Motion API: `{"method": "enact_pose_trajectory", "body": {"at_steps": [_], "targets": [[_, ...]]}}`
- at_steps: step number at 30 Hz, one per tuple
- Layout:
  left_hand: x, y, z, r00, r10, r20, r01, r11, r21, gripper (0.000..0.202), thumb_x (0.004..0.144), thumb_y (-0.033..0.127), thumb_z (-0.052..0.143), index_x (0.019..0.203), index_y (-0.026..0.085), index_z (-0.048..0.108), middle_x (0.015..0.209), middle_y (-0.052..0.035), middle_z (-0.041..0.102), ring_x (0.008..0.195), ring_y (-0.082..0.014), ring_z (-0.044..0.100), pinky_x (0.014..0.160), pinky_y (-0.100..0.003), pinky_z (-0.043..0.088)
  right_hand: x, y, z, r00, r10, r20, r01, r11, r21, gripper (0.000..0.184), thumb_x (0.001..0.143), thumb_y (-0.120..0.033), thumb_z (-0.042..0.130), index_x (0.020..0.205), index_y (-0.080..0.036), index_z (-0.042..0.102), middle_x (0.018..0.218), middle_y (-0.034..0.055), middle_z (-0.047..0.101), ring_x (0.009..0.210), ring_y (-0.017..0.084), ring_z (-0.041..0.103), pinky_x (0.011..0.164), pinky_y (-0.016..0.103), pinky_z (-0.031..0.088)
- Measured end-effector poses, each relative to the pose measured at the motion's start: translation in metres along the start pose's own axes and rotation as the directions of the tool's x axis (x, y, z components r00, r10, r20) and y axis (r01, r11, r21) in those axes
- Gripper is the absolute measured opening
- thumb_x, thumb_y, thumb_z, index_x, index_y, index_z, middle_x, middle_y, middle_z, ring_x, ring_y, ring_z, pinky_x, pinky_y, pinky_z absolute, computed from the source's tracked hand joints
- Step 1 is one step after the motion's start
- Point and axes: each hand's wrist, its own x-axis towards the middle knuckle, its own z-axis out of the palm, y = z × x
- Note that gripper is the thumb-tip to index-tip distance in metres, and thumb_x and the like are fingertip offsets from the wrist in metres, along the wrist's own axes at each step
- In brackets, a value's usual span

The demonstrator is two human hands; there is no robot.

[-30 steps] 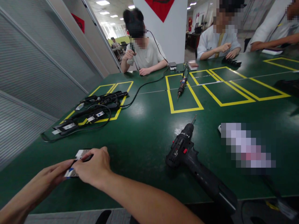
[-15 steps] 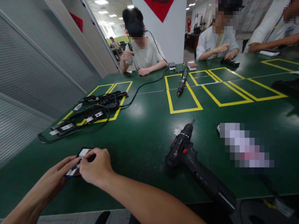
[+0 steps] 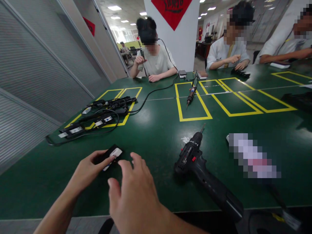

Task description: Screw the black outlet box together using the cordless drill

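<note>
A small black box-like part with white labels point(image 3: 114, 154) is gripped in my left hand point(image 3: 91, 167), the thumb lying across its labelled face. Part of it is hidden behind my fingers. My right hand point(image 3: 136, 191) is open just to the right of the part, fingers and thumb apart, with nothing visible in it. On the table farther right lies a black cordless drill point(image 3: 188, 159), its bit pointing away from me and its handle toward the near edge.
Black devices with cables and white labels point(image 3: 104, 113) lie at the left. A slim electric screwdriver point(image 3: 191, 96) rests inside a yellow taped outline point(image 3: 196, 119). A blurred pale item point(image 3: 252, 156) lies right of the drill. Several people sit across the green table point(image 3: 156, 143).
My right hand has let go of the black part and drawn back toward me and right, its fingers opening. My left hand has moved right with the part, now tilted.
</note>
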Motion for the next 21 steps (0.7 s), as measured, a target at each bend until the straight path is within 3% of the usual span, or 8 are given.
{"method": "enact_pose_trajectory", "body": {"at_steps": [4, 5, 8, 11, 14, 17, 21], "targets": [[0.002, 0.045, 0.021, 0.980, 0.164, 0.109, -0.161, 0.986, -0.040, 0.061, 0.072, 0.060, 0.062, 0.118, 0.020, 0.059, 0.111, -0.0070, 0.068, 0.099, -0.0285, 0.064, 0.088, -0.040, 0.049, -0.052, 0.029, -0.092, 0.970, -0.226, -0.090, 0.199, 0.951, -0.237, 0.041, 0.089, -0.022, 0.053, 0.129, -0.020, 0.047, 0.129, 0.0126, 0.058, 0.118, 0.027, 0.056, 0.093, 0.045, 0.052], [0.002, 0.059, 0.028, 0.967, 0.208, 0.149, -0.202, 0.978, -0.059, 0.059, 0.073, 0.060, 0.061, 0.118, 0.021, 0.060, 0.112, -0.0067, 0.068, 0.100, -0.0284, 0.064, 0.087, -0.040, 0.049, -0.061, 0.042, -0.110, 0.952, -0.257, -0.167, 0.191, 0.923, -0.333, 0.040, 0.090, -0.021, 0.052, 0.130, -0.019, 0.045, 0.127, 0.0131, 0.058, 0.117, 0.027, 0.056, 0.092, 0.047, 0.053], [0.003, 0.106, 0.055, 0.908, 0.354, 0.224, -0.331, 0.934, -0.131, 0.055, 0.073, 0.057, 0.063, 0.116, 0.023, 0.062, 0.113, -0.0055, 0.067, 0.100, -0.0272, 0.064, 0.090, -0.040, 0.048, -0.077, 0.079, -0.143, 0.947, -0.125, -0.296, -0.031, 0.881, -0.472, 0.035, 0.092, -0.033, 0.052, 0.125, -0.022, 0.049, 0.125, 0.0122, 0.057, 0.112, 0.028, 0.057, 0.091, 0.053, 0.052], [0.011, 0.152, 0.084, 0.825, 0.485, 0.291, -0.431, 0.872, -0.232, 0.055, 0.072, 0.053, 0.065, 0.117, 0.022, 0.062, 0.113, -0.0065, 0.067, 0.099, -0.0263, 0.063, 0.091, -0.040, 0.048, -0.082, 0.108, -0.154, 0.954, -0.011, -0.300, -0.176, 0.789, -0.588, 0.048, 0.090, -0.042, 0.053, 0.132, -0.020, 0.043, 0.133, 0.0145, 0.050, 0.117, 0.032, 0.053, 0.091, 0.054, 0.051], [0.024, 0.186, 0.110, 0.746, 0.555, 0.367, -0.465, 0.829, -0.310, 0.055, 0.072, 0.050, 0.066, 0.116, 0.018, 0.062, 0.108, -0.0080, 0.068, 0.090, -0.0247, 0.065, 0.084, -0.040, 0.051, -0.079, 0.119, -0.150, 0.972, 0.102, -0.210, -0.216, 0.737, -0.641, 0.062, 0.088, -0.044, 0.056, 0.141, -0.018, 0.034, 0.140, 0.0156, 0.044, 0.121, 0.033, 0.050, 0.091, 0.050, 0.052], [0.035, 0.203, 0.128, 0.693, 0.632, 0.347, -0.516, 0.771, -0.374, 0.051, 0.072, 0.045, 0.067, 0.114, 0.017, 0.063, 0.109, -0.0076, 0.068, 0.095, -0.0242, 0.064, 0.090, -0.040, 0.049, -0.069, 0.115, -0.142, 0.977, 0.163, -0.139, -0.214, 0.697, -0.685, 0.072, 0.085, -0.039, 0.063, 0.145, -0.014, 0.031, 0.142, 0.0182, 0.043, 0.116, 0.034, 0.053, 0.089, 0.047, 0.053], [0.038, 0.202, 0.143, 0.667, 0.714, 0.214, -0.603, 0.686, -0.408, 0.048, 0.074, 0.041, 0.068, 0.116, 0.019, 0.060, 0.119, -0.0082, 0.063, 0.107, -0.0239, 0.060, 0.097, -0.040, 0.046, -0.048, 0.102, -0.127, 0.963, 0.252, -0.097, -0.232, 0.587, -0.775, 0.085, 0.074, -0.028, 0.075, 0.146, -0.010, 0.034, 0.135, 0.0219, 0.051, 0.103, 0.038, 0.058, 0.080, 0.050, 0.054]]}}
